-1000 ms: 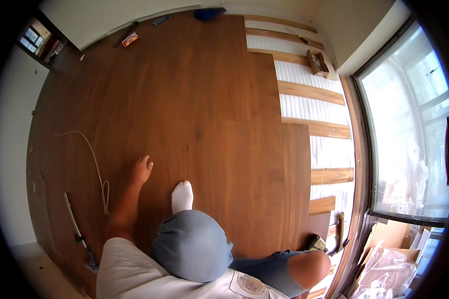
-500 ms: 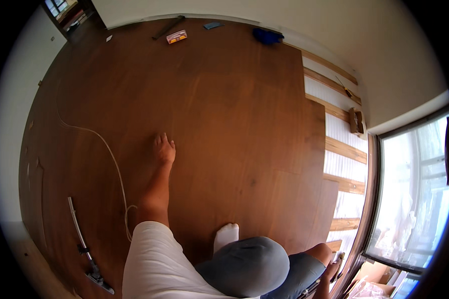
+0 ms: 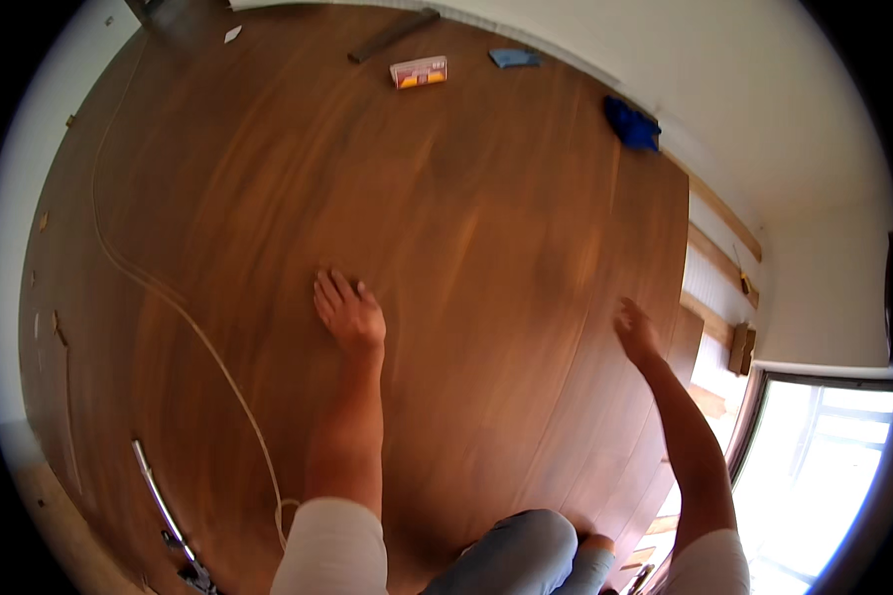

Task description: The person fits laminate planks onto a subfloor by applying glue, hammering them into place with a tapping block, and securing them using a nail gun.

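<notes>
Two hands rest on one wide wooden floor [image 3: 466, 228], brown, smooth and a little glossy, made of long planks. The left hand [image 3: 349, 315] lies flat near the middle of the floor, fingers straight and slightly spread, holding nothing. The right hand [image 3: 636, 332] touches the floor close to its right edge; its fingers seem stretched out and empty, but this part is blurred, so it is not sure. One thin pale cord [image 3: 184, 317] runs in a long curve on the floor, left of the left hand. Far from the hands, by the white wall, lie one small flat box [image 3: 419, 71] in red and white, one dark plank piece [image 3: 393, 35], and two blue cloths: a pale one [image 3: 514, 58] and a darker, crumpled one [image 3: 632, 123]. One curved metal bar [image 3: 157, 496] lies at the lower left.
</notes>
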`<state>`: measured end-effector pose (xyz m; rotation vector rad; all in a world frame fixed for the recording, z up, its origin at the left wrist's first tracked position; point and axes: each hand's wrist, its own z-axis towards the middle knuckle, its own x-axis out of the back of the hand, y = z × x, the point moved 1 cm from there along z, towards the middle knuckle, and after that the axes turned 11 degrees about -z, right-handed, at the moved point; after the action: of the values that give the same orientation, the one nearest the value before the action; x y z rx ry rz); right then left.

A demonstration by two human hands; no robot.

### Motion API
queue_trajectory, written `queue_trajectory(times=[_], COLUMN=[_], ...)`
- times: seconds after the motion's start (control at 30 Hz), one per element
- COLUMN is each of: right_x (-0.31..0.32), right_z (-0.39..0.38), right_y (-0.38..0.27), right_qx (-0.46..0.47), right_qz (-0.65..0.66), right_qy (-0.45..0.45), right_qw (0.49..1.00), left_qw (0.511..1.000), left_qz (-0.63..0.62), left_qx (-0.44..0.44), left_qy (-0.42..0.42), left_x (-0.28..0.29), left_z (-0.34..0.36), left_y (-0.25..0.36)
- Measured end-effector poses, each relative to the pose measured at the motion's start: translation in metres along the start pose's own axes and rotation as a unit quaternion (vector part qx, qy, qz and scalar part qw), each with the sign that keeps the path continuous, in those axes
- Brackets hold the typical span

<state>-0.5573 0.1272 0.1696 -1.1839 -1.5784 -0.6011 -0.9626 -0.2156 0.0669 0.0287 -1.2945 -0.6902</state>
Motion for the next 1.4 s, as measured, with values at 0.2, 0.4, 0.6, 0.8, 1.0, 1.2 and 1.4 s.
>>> queue_trajectory(times=[0.2, 0.4, 0.6, 0.8, 1.0, 1.2, 1.4], right_x=[0.003, 0.012, 0.022, 0.017, 0.008, 0.002, 0.007], right_z=[0.150, 0.281, 0.403, 0.446, 0.486, 0.435, 0.248], right_y=[-0.243, -0.394, -0.494, -0.572, -0.559, -0.505, -0.331], right_qx=[0.172, 0.200, 0.339, 0.476, 0.404, 0.306, 0.189], right_qz=[-0.093, -0.138, -0.248, -0.310, -0.298, -0.220, -0.087], right_qy=[-0.016, 0.025, 0.180, 0.104, 0.084, 0.091, 0.097], right_qw=[0.980, 0.970, 0.889, 0.816, 0.861, 0.922, 0.973], left_qw=[0.998, 0.994, 0.990, 0.989, 0.987, 0.991, 0.993], left_qz=[0.019, 0.004, -0.017, 0.003, -0.042, -0.021, -0.012], left_qx=[0.041, 0.066, 0.082, 0.103, 0.110, 0.094, 0.080], left_qy=[-0.048, -0.093, -0.112, -0.111, -0.109, -0.094, -0.082], left_x=[0.003, 0.008, 0.004, 0.011, 0.004, -0.001, 0.000], left_z=[0.017, 0.027, 0.027, 0.016, 0.027, 0.026, 0.028], left_y=[0.001, 0.005, 0.010, 0.002, 0.009, 0.011, 0.022])
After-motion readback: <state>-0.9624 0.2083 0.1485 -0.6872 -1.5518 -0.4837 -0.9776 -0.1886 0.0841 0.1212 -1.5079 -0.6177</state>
